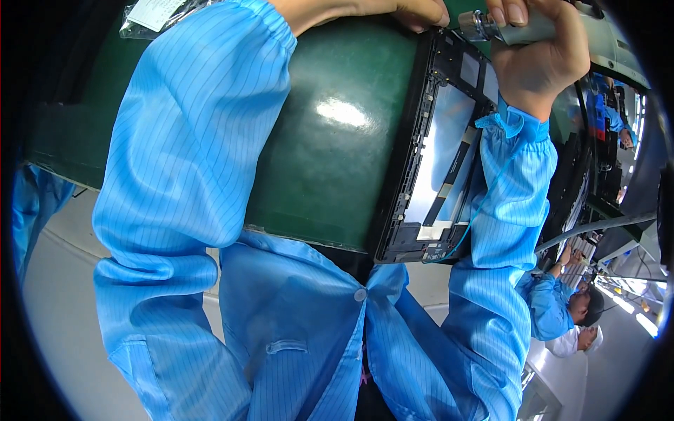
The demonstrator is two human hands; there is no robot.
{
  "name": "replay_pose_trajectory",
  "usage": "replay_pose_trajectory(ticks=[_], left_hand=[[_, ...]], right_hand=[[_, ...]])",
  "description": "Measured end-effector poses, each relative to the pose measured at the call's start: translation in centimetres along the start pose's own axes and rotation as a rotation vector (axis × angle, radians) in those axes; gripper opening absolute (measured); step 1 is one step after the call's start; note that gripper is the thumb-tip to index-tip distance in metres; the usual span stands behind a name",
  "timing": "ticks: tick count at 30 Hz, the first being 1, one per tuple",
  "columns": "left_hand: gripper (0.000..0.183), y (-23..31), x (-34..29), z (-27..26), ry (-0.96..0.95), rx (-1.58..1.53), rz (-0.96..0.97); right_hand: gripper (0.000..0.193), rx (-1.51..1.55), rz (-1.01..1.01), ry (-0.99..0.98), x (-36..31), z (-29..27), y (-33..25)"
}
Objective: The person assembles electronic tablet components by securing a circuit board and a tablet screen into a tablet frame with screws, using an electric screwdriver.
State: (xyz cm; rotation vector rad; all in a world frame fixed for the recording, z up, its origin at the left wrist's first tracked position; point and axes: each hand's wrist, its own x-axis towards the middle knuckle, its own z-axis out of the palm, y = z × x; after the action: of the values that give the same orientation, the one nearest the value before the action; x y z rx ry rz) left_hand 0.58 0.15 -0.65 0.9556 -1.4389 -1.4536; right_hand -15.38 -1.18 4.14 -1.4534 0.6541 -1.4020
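My right hand (540,59) is closed around the grey barrel of a tool that looks like an electric screwdriver (530,31), its silver collar (477,27) pointing left. Below it lies a thin black device frame (407,175) with a silver metal sheet inside, probably a tablet or laptop housing. Its long side slants across the right part of the green mat. My left hand (421,12) reaches to the frame's far corner, fingers bent together there. What they pinch, if anything, is hidden. My right forearm covers part of the frame's right side.
The green table mat (330,161) spreads to the left of the frame. A clear plastic bag with a white label (154,12) lies at the far left. A thin blue cord (481,207) hangs from my right cuff. Co-workers in blue (551,305) sit at the right.
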Motion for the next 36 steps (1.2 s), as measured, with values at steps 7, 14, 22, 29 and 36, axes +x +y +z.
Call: replay_pose_trajectory(ticks=[7,14,22,29,36], left_hand=[[0.017,0.1,-0.2,0.0,0.024,0.032,-0.024],[0.018,0.2,-0.1,-0.1,0.017,0.043,-0.003],[0.018,0.0,-0.2,0.0,0.012,0.020,0.009],[0.018,0.3,-0.2,0.0,0.028,0.064,-0.005],[0.017,-0.2,0.0,0.0,0.022,0.018,-0.006]], right_hand=[[0.021,-0.028,0.012,0.027,-0.1,0.4,0.0],[0.020,-0.028,0.015,0.017,-0.1,0.5,-0.3],[0.015,-0.017,0.037,-0.051,0.0,0.2,-0.1],[0.012,0.018,0.048,-0.111,0.2,-0.3,0.1],[0.027,-0.077,-0.010,-0.015,-0.1,0.7,-0.2]])
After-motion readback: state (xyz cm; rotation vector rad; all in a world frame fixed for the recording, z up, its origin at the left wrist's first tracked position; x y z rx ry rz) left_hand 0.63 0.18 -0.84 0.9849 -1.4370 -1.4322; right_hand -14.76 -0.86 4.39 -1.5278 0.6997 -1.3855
